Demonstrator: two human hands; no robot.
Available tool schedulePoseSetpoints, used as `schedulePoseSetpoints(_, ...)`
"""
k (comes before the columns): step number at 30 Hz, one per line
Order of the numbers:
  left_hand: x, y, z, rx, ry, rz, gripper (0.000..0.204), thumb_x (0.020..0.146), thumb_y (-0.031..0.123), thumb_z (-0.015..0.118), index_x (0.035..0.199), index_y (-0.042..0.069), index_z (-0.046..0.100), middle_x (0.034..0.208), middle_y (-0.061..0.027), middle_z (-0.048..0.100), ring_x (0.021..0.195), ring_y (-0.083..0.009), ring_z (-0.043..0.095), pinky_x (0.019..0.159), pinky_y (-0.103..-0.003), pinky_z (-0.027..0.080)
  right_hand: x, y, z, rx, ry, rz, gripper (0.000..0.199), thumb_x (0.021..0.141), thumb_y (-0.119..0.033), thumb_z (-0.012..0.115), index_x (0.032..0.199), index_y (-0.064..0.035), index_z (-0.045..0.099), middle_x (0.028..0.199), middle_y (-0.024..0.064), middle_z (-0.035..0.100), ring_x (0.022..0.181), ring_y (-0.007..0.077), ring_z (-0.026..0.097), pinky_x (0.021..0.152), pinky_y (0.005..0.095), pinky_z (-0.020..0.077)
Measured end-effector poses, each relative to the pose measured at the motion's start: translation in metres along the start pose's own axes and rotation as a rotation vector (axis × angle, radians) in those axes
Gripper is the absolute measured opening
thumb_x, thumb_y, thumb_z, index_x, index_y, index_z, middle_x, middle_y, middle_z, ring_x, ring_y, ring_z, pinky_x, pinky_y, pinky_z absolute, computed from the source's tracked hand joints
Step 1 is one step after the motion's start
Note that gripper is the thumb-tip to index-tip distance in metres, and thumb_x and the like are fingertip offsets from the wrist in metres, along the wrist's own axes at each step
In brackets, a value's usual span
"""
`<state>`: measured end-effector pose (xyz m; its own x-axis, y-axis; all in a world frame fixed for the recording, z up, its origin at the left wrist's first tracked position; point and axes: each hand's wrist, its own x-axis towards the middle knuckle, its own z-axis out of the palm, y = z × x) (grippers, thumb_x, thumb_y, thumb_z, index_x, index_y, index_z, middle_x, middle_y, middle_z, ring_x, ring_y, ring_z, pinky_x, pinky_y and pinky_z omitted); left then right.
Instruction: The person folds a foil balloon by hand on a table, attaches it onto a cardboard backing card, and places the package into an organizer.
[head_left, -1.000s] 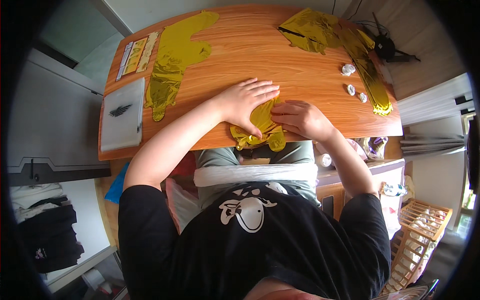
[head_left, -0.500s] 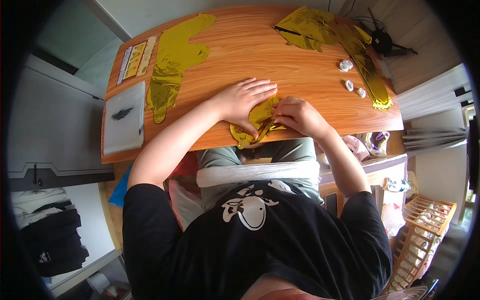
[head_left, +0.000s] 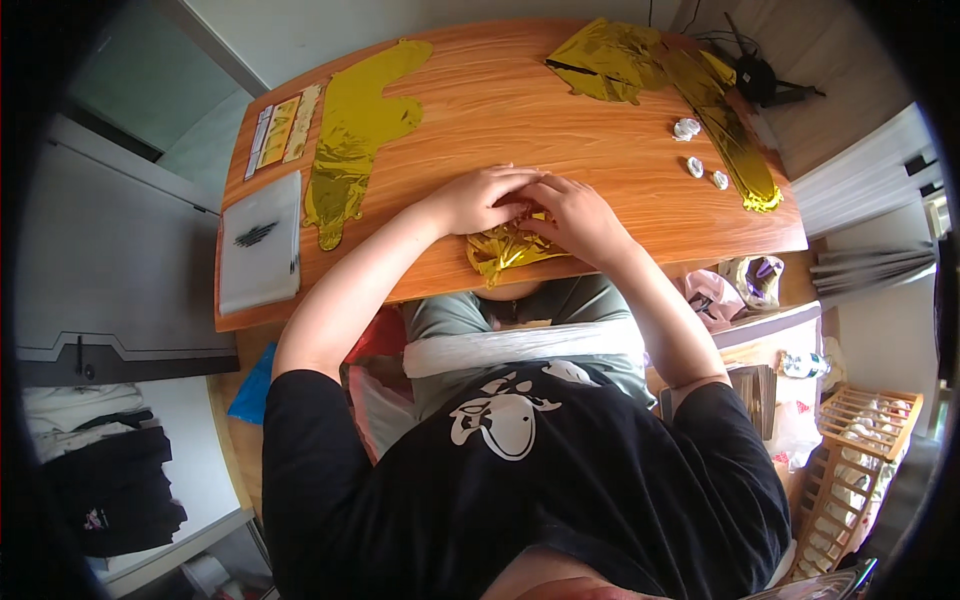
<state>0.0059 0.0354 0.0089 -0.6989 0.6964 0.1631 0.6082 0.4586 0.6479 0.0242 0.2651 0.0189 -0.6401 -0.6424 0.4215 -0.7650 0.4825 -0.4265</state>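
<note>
Bending the fingers (head_left: 556, 186) of the left hand (head_left: 478, 203) and right hand (head_left: 588, 225) close together in a loose, half-closed arch, touching crumpled gold foil (head_left: 505, 250) at the near edge of the wood-grain table (head_left: 490, 110). Cannot tell, with most fingertips hidden, about a firm pinch on it. Can see, to the left on the tabletop, a flat gold foil balloon (head_left: 352, 130) with rounded lobes, then narrow printed strips (head_left: 280, 130) and a stack of clear plastic bags (head_left: 262, 270) near the left edge. Can see, to the right, three crumpled white wads (head_left: 694, 167) beside a long gold foil strip (head_left: 735, 140), with a broader gold foil sheet (head_left: 605, 62) toward the far edge and a black stand (head_left: 762, 80) by the far right corner. Around the table, can make out a grey door (head_left: 120, 260), folded dark clothes (head_left: 105, 490) and a blue bag (head_left: 253, 385) on the left; opposite, a pink bag (head_left: 712, 298), a clear bottle (head_left: 803, 364), a slatted wooden rack (head_left: 868, 430) and a grey curtain (head_left: 870, 270).
</note>
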Motion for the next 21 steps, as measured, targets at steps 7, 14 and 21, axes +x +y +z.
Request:
schedulePoseSetpoints(7,-0.018,0.013,0.018,0.310,0.120,0.046,0.050,0.094,0.005,0.059,0.143,0.006,0.054,0.154,-0.0157,0.048,0.144,-0.0331,0.044,0.119,-0.044,0.037,-0.023,-0.016,0.007,-0.151,0.011,-0.014,0.025,0.086,-0.019,0.075,0.107,-0.0065,0.072,0.109,0.0088,0.069,0.105,0.0318,0.065,0.096,0.0433,0.0508)
schedulePoseSetpoints(14,-0.042,0.034,0.050,0.376,0.329,-0.283,0.053,0.097,0.009,0.058,0.148,0.001,0.047,0.156,-0.0216,0.041,0.147,-0.0382,0.037,0.123,-0.048,0.031,-0.025,-0.003,0.002,0.012,-0.100,-0.093,0.038,0.090,-0.024,0.073,0.122,-0.0050,0.070,0.131,0.0129,0.066,0.124,0.0317,0.061,0.114,0.0470,0.0427)
schedulePoseSetpoints(21,-0.038,0.041,0.015,0.452,-0.034,-0.056,0.069,0.102,0.030,0.058,0.162,0.012,0.028,0.169,-0.0069,0.027,0.157,-0.0256,0.023,0.126,-0.054,0.019,-0.009,0.012,-0.016,0.049,-0.264,-0.260,0.037,0.086,-0.024,0.076,0.120,-0.0086,0.071,0.125,0.0108,0.068,0.123,0.0304,0.061,0.114,0.0524,0.0420)
